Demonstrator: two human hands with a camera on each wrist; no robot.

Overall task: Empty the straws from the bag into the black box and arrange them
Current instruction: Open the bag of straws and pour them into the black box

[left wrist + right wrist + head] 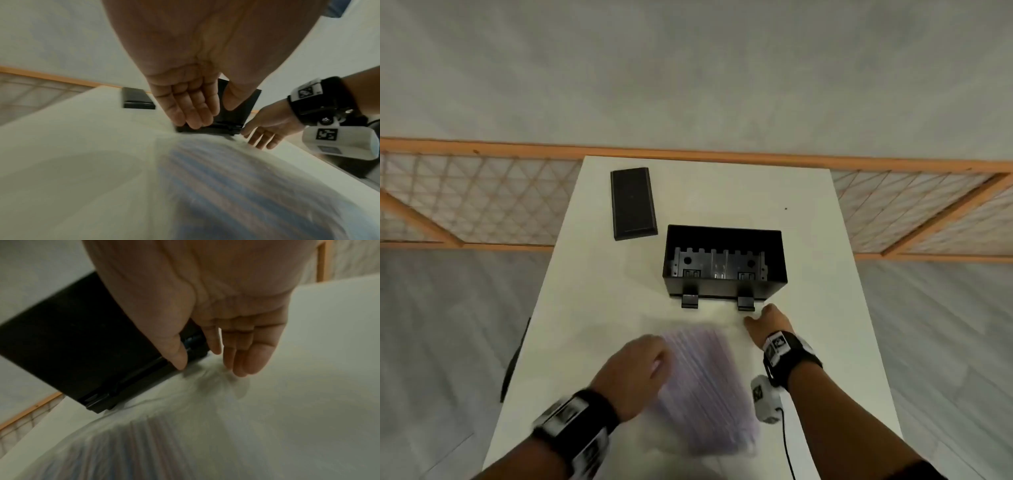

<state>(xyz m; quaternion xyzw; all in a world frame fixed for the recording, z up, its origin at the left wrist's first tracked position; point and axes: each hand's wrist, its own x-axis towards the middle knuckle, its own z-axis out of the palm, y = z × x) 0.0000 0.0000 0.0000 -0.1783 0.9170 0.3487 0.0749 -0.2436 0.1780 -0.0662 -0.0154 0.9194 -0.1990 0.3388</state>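
A clear bag of pale purple and blue straws (702,387) lies flat on the white table (825,274), blurred in every view. The open black box (722,287) stands just beyond it, no straws inside. My left hand (654,356) hovers over the bag's left side, fingers relaxed and holding nothing, as the left wrist view shows (211,116). My right hand (756,317) reaches to the bag's far right corner beside the box. Its straight fingertips (238,372) touch the crinkled plastic there, the thumb apart from them. The bag (144,443) spreads below the box (82,345).
The box's black lid (633,204) lies flat at the table's far left. A wooden lattice railing (465,198) runs behind the table. A thin dark object (515,359) hangs along the table's left edge. A black cable (786,442) trails from my right wrist camera.
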